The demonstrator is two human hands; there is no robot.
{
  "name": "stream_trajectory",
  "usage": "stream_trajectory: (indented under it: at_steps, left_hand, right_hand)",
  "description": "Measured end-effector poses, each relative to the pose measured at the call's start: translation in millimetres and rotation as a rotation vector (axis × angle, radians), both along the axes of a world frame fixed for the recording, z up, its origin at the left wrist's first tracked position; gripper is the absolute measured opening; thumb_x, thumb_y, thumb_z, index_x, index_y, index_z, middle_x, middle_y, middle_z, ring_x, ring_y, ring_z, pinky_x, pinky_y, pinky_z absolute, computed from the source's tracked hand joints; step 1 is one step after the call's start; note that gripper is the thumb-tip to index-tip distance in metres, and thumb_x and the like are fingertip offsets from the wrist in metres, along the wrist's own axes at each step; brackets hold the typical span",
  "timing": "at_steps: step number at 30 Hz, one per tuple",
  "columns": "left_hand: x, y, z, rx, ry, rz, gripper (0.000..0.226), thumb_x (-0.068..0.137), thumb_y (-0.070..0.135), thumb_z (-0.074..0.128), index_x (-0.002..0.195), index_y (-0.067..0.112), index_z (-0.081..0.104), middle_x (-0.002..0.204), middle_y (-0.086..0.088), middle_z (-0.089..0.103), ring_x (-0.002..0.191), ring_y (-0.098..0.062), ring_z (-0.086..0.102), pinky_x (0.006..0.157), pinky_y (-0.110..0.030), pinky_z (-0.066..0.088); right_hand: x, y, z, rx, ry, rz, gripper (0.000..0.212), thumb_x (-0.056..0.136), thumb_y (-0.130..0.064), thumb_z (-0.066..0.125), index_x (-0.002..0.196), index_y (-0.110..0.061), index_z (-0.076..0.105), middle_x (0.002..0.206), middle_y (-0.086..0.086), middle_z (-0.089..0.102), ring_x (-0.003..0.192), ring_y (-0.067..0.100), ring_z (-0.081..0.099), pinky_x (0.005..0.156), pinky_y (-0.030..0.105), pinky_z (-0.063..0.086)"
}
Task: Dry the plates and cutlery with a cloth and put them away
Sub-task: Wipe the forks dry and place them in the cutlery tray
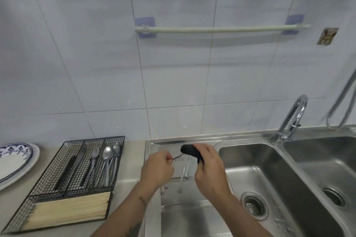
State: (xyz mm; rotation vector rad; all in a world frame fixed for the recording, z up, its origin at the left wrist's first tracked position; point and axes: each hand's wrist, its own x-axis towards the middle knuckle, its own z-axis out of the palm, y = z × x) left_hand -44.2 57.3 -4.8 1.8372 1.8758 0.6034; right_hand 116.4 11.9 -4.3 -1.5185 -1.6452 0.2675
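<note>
My left hand [157, 169] pinches the thin metal handle of a piece of cutlery [177, 157] above the steel draining board [190, 211]. The far end of that cutlery is wrapped in a dark cloth [190, 152], which my right hand [209, 167] grips; which kind of cutlery it is stays hidden. A black wire cutlery tray [77, 171] stands on the counter to the left, with a dark-handled knife, a fork [92, 165] and spoons [108, 161] lying in its compartments. At the far left lie stacked plates [17, 161], the top one with a blue pattern.
The tray's front compartment holds a bundle of pale wooden sticks [69, 209]. Right of my hands is a double steel sink [269, 181] with a curved tap [292, 119] and a hose. An empty towel rail [221, 29] is fixed on the tiled wall.
</note>
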Motion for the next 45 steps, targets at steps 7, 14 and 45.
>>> stream_trajectory:
  at_steps: [7, 14, 45]
  left_hand:
    - [-45, -46, 39, 0.008, -0.167, -0.057, 0.019, 0.087, 0.022, 0.058, 0.072, 0.025, 0.070, 0.066, 0.010, 0.064, 0.061, -0.013, 0.058, 0.057, -0.024, 0.040]
    - [-86, -75, 51, 0.069, -0.187, -0.017, 0.024, 0.091, 0.036, 0.065, 0.073, 0.021, 0.070, 0.057, 0.010, 0.060, 0.056, -0.009, 0.055, 0.058, -0.024, 0.040]
    - [-108, -101, 47, 0.004, -1.240, 0.469, 0.011, 0.092, -0.001, 0.060, 0.085, 0.003, 0.067, 0.074, -0.013, 0.070, 0.063, -0.017, 0.069, 0.060, -0.024, 0.052]
  right_hand:
    - [-28, -14, -3, 0.058, -0.300, 0.075, 0.072, 0.062, 0.016, 0.062, 0.127, -0.015, 0.059, 0.129, 0.001, 0.055, 0.119, 0.021, 0.050, 0.093, 0.034, 0.052]
    - [-64, -30, 7, 0.120, -0.394, 0.118, 0.069, 0.065, 0.012, 0.065, 0.128, -0.015, 0.057, 0.132, 0.000, 0.054, 0.124, 0.022, 0.048, 0.099, 0.038, 0.048]
    - [-140, -80, 7, 0.058, -0.232, 0.076, 0.070, 0.073, 0.011, 0.052, 0.134, -0.024, 0.051, 0.129, -0.006, 0.052, 0.111, 0.020, 0.051, 0.084, 0.026, 0.047]
